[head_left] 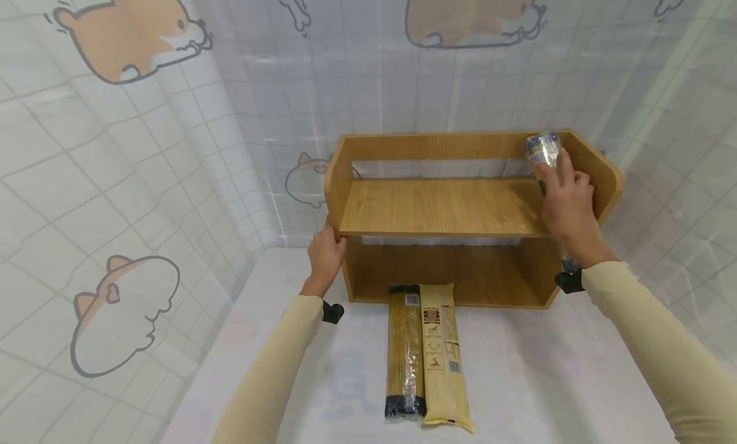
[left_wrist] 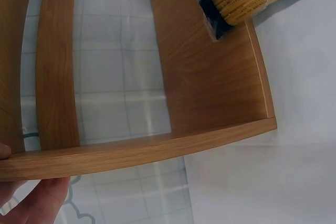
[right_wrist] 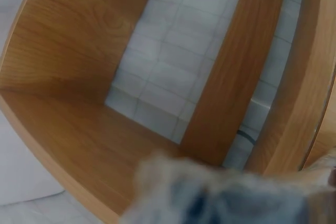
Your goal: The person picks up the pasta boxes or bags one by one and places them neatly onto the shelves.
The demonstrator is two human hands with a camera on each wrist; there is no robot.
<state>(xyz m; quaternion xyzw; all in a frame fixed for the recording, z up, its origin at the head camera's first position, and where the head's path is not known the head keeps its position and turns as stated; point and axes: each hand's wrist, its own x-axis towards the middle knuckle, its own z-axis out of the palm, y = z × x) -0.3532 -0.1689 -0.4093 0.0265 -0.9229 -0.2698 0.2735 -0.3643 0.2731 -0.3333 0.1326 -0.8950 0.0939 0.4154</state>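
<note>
A two-level wooden shelf [head_left: 437,204] stands against the back wall. At its left side, my left hand [head_left: 325,255] grips the side panel; in the left wrist view the fingers [left_wrist: 44,203] are on both faces of the panel [left_wrist: 136,152]. On the upper right, my right hand [head_left: 570,207] holds a clear-wrapped spaghetti pack [head_left: 542,148], its upper end tilted over the upper board near the right side panel. Much of this pack is behind the hand. Its wrapper end looks blurred in the right wrist view [right_wrist: 210,198].
Two long packs lie side by side on the white table [head_left: 340,380], in front of the shelf's lower opening: a spaghetti pack with dark ends [head_left: 405,348] and a yellow pasta pack [head_left: 443,367]. A tile-patterned sheet [head_left: 276,98] with cartoon dogs covers the walls.
</note>
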